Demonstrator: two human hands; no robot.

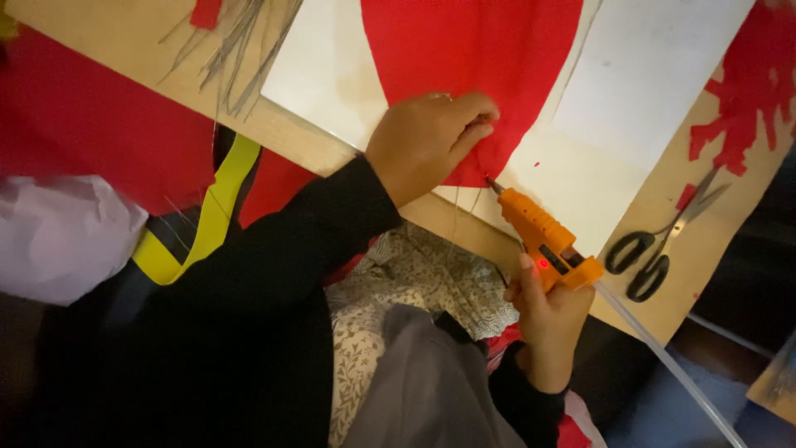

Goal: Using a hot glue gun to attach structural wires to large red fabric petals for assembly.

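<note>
The right hand grips an orange plastic glue gun, nozzle at eleven o'clock toward curved red fabric pinched by the left hand.

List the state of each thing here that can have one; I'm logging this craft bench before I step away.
glue gun: held in the right hand, red light on, nozzle at the red fabric's edge
glue stick: loaded, sticking out the back
red fabric: flat on white board, edge pinched by the left hand
scissors: lying open, untouched
</note>
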